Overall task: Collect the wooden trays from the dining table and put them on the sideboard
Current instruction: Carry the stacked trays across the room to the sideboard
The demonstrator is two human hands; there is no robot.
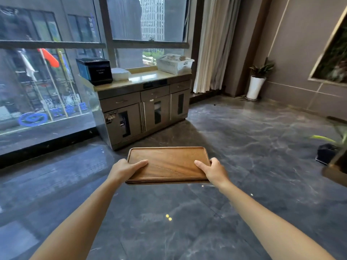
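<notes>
I hold a small stack of brown wooden trays (169,164) level in front of me, above the dark marble floor. My left hand (125,168) grips the stack's left edge, thumb on top. My right hand (211,170) grips the right edge the same way. Ahead, under the window, stands the grey sideboard (150,77) with a pale beige top; the middle of that top is bare. The dining table is out of view.
On the sideboard sit a black box (95,70) and a white folded pile (120,73) at the left, and a white plastic basket (174,63) at the right. A potted plant (258,79) stands by the curtain. Another plant and a dark object (326,152) are at the right edge.
</notes>
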